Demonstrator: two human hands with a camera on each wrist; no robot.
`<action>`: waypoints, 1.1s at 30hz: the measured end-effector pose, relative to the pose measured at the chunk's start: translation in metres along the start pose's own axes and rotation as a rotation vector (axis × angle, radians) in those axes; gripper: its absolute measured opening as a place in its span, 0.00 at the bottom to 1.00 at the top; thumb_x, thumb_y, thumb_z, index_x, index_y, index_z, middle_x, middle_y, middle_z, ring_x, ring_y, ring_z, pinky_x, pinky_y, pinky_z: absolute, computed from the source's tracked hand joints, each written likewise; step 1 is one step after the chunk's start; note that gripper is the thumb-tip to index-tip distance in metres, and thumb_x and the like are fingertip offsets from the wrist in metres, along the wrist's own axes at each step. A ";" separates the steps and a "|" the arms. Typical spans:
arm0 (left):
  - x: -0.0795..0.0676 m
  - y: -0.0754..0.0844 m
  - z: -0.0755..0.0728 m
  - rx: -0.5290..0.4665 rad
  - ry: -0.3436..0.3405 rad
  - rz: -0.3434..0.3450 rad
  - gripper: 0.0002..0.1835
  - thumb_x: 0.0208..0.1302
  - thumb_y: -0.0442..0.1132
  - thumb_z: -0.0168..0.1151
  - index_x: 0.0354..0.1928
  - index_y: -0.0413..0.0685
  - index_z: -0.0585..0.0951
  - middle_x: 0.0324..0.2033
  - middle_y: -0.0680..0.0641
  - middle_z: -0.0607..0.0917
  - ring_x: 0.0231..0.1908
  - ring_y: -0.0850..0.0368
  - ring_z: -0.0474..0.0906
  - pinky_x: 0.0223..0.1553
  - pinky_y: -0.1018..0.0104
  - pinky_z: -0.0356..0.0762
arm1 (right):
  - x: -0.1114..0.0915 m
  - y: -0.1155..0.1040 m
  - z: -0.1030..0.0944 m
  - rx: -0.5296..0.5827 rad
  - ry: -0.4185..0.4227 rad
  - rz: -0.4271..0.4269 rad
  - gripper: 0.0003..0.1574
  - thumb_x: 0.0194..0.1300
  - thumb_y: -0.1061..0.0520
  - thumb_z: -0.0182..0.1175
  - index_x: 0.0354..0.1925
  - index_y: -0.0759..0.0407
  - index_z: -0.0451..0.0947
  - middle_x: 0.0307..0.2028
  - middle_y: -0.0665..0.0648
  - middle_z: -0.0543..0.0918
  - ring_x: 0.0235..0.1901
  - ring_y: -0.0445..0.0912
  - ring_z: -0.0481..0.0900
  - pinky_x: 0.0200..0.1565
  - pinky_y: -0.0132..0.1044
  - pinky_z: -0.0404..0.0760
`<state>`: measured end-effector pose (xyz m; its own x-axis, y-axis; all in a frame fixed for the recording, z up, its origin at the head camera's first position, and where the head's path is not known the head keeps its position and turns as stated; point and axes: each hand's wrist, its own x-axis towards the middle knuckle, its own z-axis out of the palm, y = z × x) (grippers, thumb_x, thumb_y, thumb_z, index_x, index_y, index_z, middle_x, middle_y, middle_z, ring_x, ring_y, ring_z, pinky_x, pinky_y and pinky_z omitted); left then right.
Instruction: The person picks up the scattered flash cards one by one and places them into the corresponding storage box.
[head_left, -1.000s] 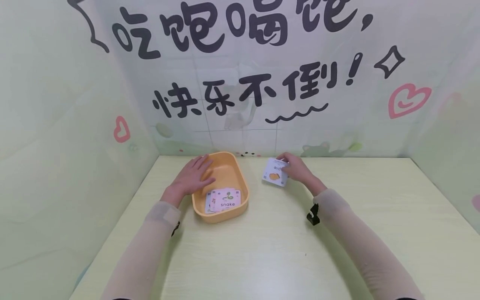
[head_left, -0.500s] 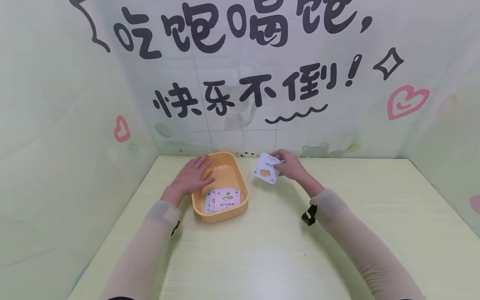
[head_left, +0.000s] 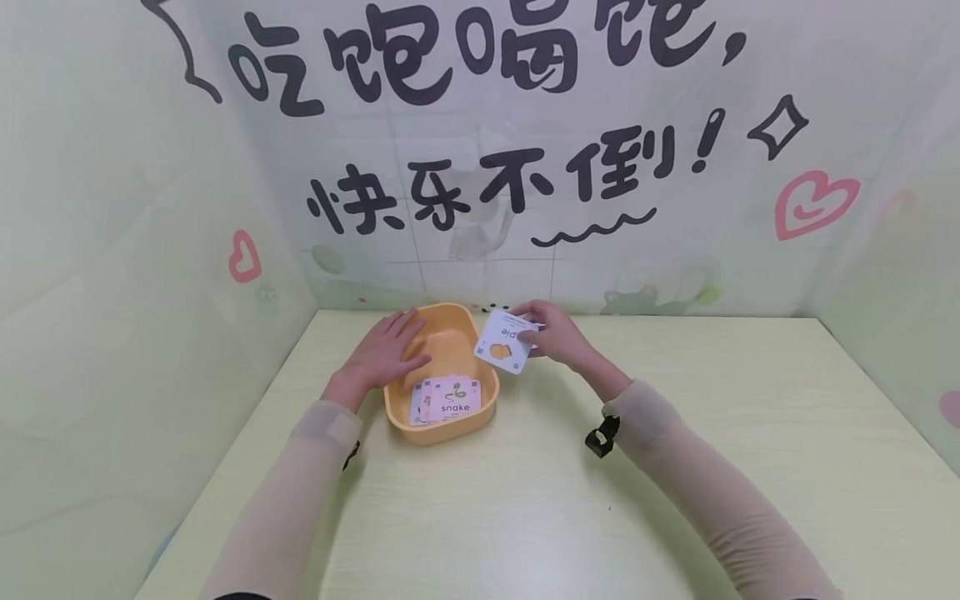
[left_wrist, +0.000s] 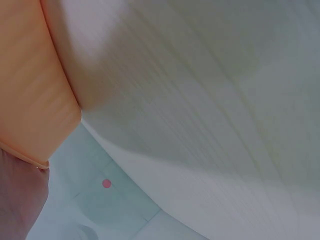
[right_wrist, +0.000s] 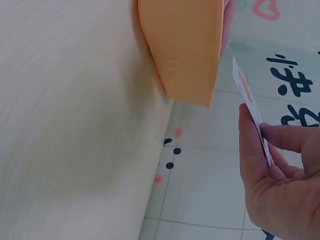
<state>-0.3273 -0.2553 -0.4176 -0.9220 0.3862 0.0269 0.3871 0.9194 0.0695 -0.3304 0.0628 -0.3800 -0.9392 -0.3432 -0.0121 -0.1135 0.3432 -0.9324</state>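
Observation:
My right hand (head_left: 557,334) pinches a white flash card (head_left: 504,342) printed "pie" with a small orange picture. The card is held tilted in the air at the right rim of an orange tray (head_left: 489,398). In the right wrist view the card (right_wrist: 248,100) appears nearly edge-on between thumb and fingers. Across the left rim of the tray lies my left hand (head_left: 381,354), fingers spread and fairly straight. Several cards lie at the near end inside the tray, the top one a pink "snake" card (head_left: 456,400).
A pale wooden table (head_left: 540,500) carries the tray near its back edge. Behind stands a wall covering (head_left: 480,275) with large dark lettering, and similar coverings rise on the left and right sides.
My right hand has lifted the "pie" card and carried it left, from the table right of the tray to the tray's right rim. My left hand and the tray have stayed put.

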 end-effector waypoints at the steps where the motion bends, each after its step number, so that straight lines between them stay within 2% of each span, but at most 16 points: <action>1: 0.000 0.000 0.000 0.002 0.001 0.001 0.43 0.72 0.61 0.48 0.78 0.42 0.54 0.79 0.39 0.49 0.78 0.38 0.44 0.79 0.44 0.42 | -0.001 -0.002 0.002 0.006 -0.005 -0.005 0.27 0.67 0.71 0.56 0.64 0.66 0.70 0.56 0.71 0.78 0.48 0.58 0.84 0.41 0.43 0.90; 9: 0.000 0.004 -0.001 -0.002 -0.010 -0.011 0.43 0.72 0.62 0.48 0.78 0.43 0.53 0.79 0.39 0.48 0.79 0.39 0.43 0.80 0.45 0.41 | -0.004 -0.011 0.025 0.005 -0.071 -0.032 0.23 0.67 0.70 0.57 0.61 0.66 0.72 0.51 0.68 0.80 0.46 0.56 0.85 0.42 0.47 0.90; 14: 0.000 0.006 0.000 -0.006 -0.009 -0.008 0.43 0.72 0.61 0.48 0.78 0.42 0.54 0.79 0.39 0.48 0.79 0.38 0.43 0.79 0.44 0.41 | -0.007 -0.013 0.040 -0.026 -0.119 -0.034 0.23 0.67 0.69 0.59 0.60 0.64 0.73 0.49 0.66 0.79 0.44 0.53 0.85 0.39 0.42 0.90; 20: 0.001 0.007 0.002 -0.005 0.003 0.004 0.42 0.72 0.60 0.49 0.78 0.41 0.54 0.79 0.38 0.49 0.78 0.38 0.43 0.79 0.44 0.42 | -0.011 -0.011 0.051 -0.102 -0.251 -0.061 0.25 0.66 0.69 0.60 0.61 0.69 0.72 0.50 0.67 0.81 0.44 0.52 0.85 0.41 0.38 0.89; 27: 0.003 0.005 0.000 0.030 -0.011 0.011 0.44 0.71 0.61 0.49 0.78 0.42 0.54 0.79 0.38 0.49 0.78 0.37 0.45 0.79 0.44 0.43 | -0.019 -0.016 0.047 -0.310 -0.342 -0.165 0.23 0.68 0.61 0.61 0.60 0.66 0.74 0.55 0.64 0.84 0.57 0.53 0.82 0.56 0.42 0.84; 30: 0.005 0.004 -0.003 0.037 -0.027 0.016 0.45 0.71 0.62 0.51 0.78 0.41 0.53 0.79 0.37 0.49 0.78 0.35 0.45 0.79 0.43 0.44 | -0.021 -0.019 0.040 -0.362 -0.346 -0.221 0.23 0.69 0.60 0.60 0.60 0.65 0.74 0.57 0.65 0.83 0.58 0.54 0.81 0.58 0.43 0.83; 33: 0.006 0.004 -0.009 0.019 -0.055 0.008 0.46 0.70 0.62 0.53 0.78 0.40 0.52 0.79 0.36 0.49 0.77 0.35 0.46 0.78 0.42 0.45 | -0.022 -0.021 0.029 -0.386 -0.311 -0.247 0.22 0.70 0.60 0.60 0.60 0.65 0.75 0.58 0.66 0.82 0.58 0.55 0.81 0.59 0.43 0.83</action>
<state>-0.3316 -0.2496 -0.4080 -0.9175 0.3967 -0.0278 0.3951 0.9173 0.0504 -0.2978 0.0377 -0.3709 -0.7359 -0.6764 0.0298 -0.4841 0.4949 -0.7216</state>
